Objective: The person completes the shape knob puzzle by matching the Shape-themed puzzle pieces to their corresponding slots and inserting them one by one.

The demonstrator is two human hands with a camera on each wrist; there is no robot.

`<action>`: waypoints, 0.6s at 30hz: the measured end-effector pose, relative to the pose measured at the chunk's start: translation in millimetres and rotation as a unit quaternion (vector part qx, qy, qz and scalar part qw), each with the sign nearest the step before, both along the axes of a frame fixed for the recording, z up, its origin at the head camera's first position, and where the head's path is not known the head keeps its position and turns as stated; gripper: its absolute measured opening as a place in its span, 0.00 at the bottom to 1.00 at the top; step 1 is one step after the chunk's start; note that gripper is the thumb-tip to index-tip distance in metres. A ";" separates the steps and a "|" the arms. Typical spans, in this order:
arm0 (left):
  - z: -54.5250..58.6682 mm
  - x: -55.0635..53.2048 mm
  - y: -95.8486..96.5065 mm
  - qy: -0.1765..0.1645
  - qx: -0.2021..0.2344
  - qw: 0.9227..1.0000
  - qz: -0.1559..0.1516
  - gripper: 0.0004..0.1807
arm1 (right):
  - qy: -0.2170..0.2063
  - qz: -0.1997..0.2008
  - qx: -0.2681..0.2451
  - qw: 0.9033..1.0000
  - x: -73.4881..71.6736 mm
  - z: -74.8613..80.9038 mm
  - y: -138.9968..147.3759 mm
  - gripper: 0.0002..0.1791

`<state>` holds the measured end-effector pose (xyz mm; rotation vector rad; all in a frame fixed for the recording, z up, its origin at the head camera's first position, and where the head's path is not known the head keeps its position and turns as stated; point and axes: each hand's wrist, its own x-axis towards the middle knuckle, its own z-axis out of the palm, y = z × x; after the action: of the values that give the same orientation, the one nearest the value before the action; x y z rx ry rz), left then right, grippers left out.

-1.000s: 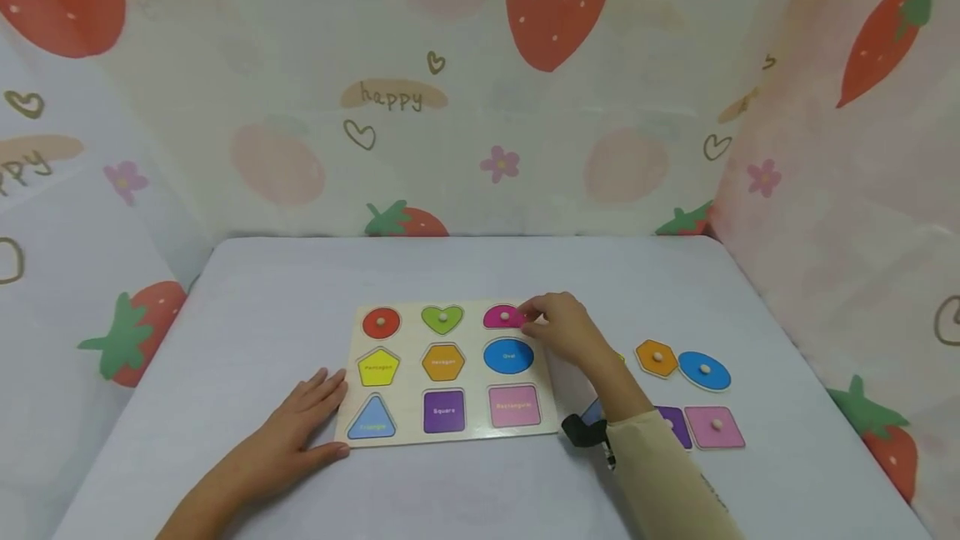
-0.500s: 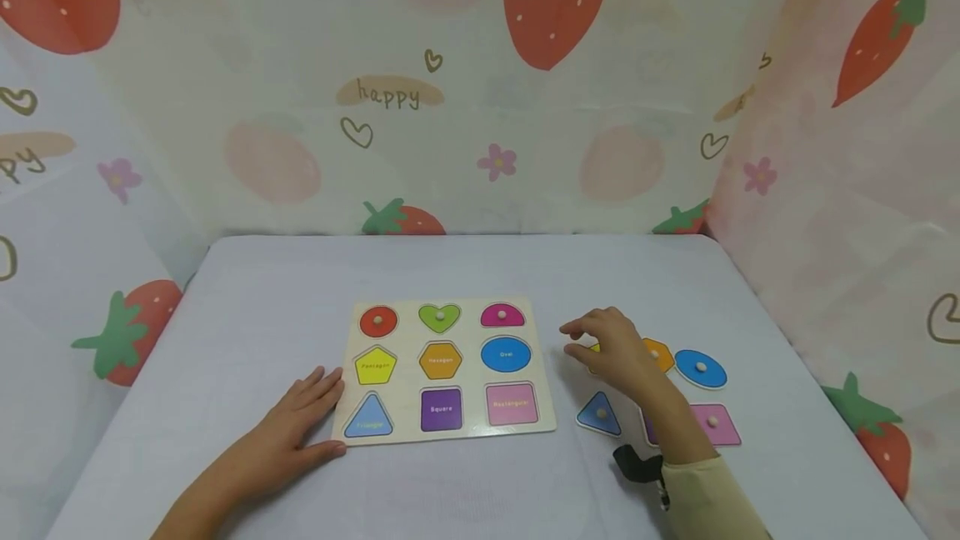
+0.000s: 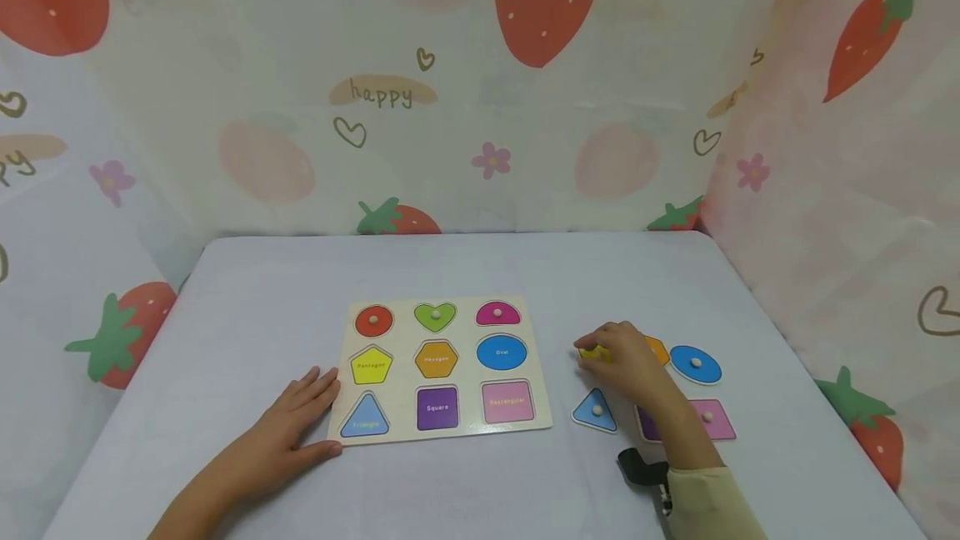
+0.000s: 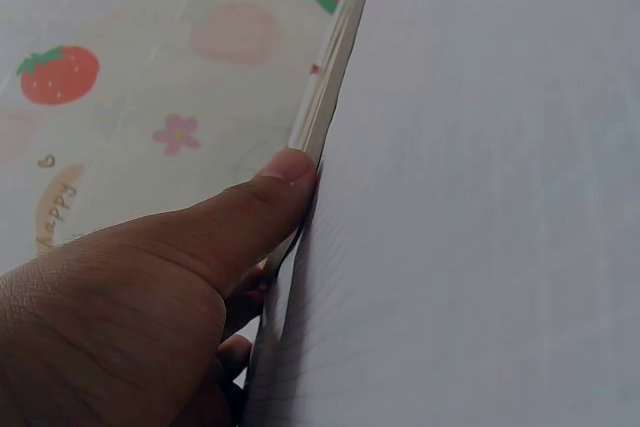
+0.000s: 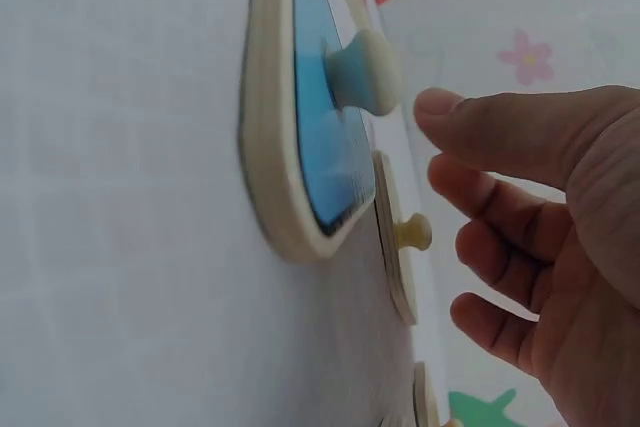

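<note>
A cream shape-puzzle board [image 3: 468, 411] lies on the table. My left hand [image 3: 281, 423] rests flat at its left edge; in the left wrist view the thumb [image 4: 285, 167] touches that edge. Knobbed pieces sit in its top row: a red circle [image 3: 373, 321], green heart [image 3: 434, 317] and magenta half-circle [image 3: 498, 313]. Right of the board, my right hand [image 3: 626, 361] hovers over a yellow pentagon piece [image 3: 594, 353], partly covering it. In the right wrist view the loosely bent fingers hold nothing, and the thumb is apart from the knob of the blue triangle piece [image 5: 325, 147].
Near the right hand lie an orange hexagon piece [image 3: 657, 347], a blue oval [image 3: 696, 364], a pink rectangle [image 3: 717, 419] and a purple square [image 3: 647, 425], partly hidden by the arm. Strawberry-print cloth [image 3: 420, 157] hangs behind the white table [image 3: 285, 290].
The right hand has left the magenta half-circle in the board's top right and moved right, down over the yellow pentagon. The left hand has stayed at the board's edge.
</note>
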<state>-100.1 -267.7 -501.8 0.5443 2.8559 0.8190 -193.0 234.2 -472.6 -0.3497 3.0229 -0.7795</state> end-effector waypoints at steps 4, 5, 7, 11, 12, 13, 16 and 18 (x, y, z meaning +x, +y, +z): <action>0.9 0.4 -0.4 -0.004 0.000 1.000 0.003 0.52 | -0.010 -0.003 -0.012 1.000 -1.2 -5.0 6.4 0.13; 0.6 0.4 -0.3 -0.005 -0.001 1.000 0.003 0.52 | -0.012 -0.006 -0.015 1.000 -1.1 -5.9 7.6 0.13; 0.7 0.4 0.3 -0.010 -0.002 1.000 0.005 0.52 | -0.007 -0.008 -0.017 1.000 -1.5 -8.3 9.9 0.14; -1.4 -0.3 1.1 -0.015 -0.007 1.000 0.009 0.52 | 0.009 -0.019 -0.003 1.000 -3.6 -11.4 14.3 0.14; -1.8 -0.6 1.1 -0.015 -0.008 1.000 0.009 0.53 | 0.013 -0.023 0.003 1.000 -4.3 -12.0 15.5 0.14; -2.6 -0.9 1.1 -0.015 -0.010 1.000 0.009 0.53 | 0.013 -0.030 0.007 0.999 -5.0 -11.9 16.5 0.13; -3.4 -1.7 0.5 -0.009 -0.012 1.000 0.008 0.53 | 0.011 -0.046 0.009 0.999 -5.7 -10.4 18.4 0.12; -2.7 -1.3 0.2 -0.004 -0.008 1.000 0.005 0.53 | 0.006 -0.053 0.001 0.999 -5.5 -9.8 19.2 0.11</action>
<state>-101.4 -267.4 -504.5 0.5226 2.8574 0.7964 -198.5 253.4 -482.5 -0.1955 3.0739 -0.7828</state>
